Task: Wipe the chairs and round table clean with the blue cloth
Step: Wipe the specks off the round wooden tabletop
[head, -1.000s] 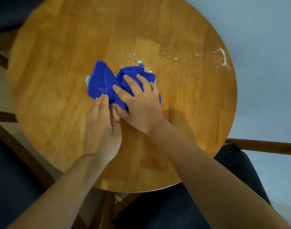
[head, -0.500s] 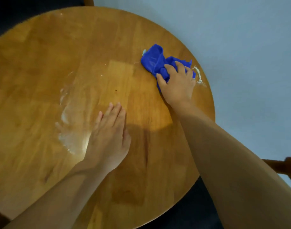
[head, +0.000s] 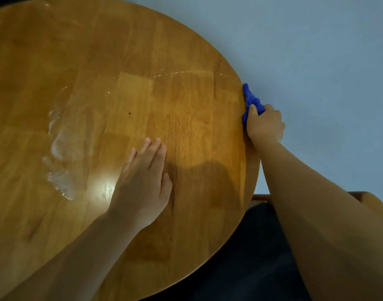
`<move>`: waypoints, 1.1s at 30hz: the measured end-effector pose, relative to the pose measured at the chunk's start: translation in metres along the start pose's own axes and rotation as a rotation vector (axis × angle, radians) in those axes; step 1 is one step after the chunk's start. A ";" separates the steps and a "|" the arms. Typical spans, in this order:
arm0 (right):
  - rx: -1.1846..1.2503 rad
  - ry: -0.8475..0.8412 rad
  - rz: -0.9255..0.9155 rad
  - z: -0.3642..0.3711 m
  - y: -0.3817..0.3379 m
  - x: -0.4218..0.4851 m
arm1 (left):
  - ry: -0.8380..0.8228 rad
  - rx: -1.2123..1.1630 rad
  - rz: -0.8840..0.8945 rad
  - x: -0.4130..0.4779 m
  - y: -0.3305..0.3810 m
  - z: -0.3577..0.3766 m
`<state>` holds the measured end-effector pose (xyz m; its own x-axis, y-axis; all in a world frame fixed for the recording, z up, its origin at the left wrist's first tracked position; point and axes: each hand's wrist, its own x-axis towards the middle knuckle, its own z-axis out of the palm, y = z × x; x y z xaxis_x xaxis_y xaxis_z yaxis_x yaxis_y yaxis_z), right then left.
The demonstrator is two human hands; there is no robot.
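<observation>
The round wooden table (head: 103, 61) fills most of the view. My right hand (head: 265, 126) grips the bunched blue cloth (head: 250, 99) just past the table's right rim, with most of the cloth hidden under the hand. My left hand (head: 145, 181) rests flat on the tabletop, fingers straight and pointing away from me. A pale wet smear (head: 60, 161) lies on the wood left of that hand.
A chair with a dark seat (head: 251, 268) and a wooden frame (head: 368, 200) stands under the table's lower right edge, partly behind my right forearm. Pale grey floor (head: 316, 51) lies beyond the right rim. A small dark speck (head: 129, 113) marks the tabletop.
My right hand swept the cloth from the table's middle rightward, across the white crumbs, off past the right rim. My left hand let go of the cloth and now lies flat on the wood.
</observation>
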<state>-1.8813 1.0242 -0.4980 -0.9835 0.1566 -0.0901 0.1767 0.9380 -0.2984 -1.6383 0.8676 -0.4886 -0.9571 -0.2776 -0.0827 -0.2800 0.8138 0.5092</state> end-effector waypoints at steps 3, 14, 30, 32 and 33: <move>-0.074 -0.087 0.214 -0.015 0.009 -0.009 | -0.004 -0.023 0.000 -0.007 -0.003 -0.008; 0.007 0.194 -0.199 -0.062 -0.024 -0.125 | -0.043 -0.108 -0.073 -0.061 -0.019 -0.077; 0.750 -0.080 -0.405 -0.150 -0.156 -0.529 | 0.011 -0.323 -0.173 -0.335 -0.093 -0.262; 0.790 -0.121 -0.419 -0.164 -0.163 -0.588 | 0.014 -0.360 -0.217 -0.378 -0.108 -0.283; 0.802 -0.145 -0.422 -0.169 -0.166 -0.615 | 0.011 -0.380 -0.238 -0.396 -0.116 -0.292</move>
<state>-1.3123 0.8249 -0.2323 -0.9677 -0.2410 0.0740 -0.1693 0.4040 -0.8989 -1.2051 0.7339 -0.2644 -0.8678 -0.4418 -0.2277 -0.4436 0.4819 0.7556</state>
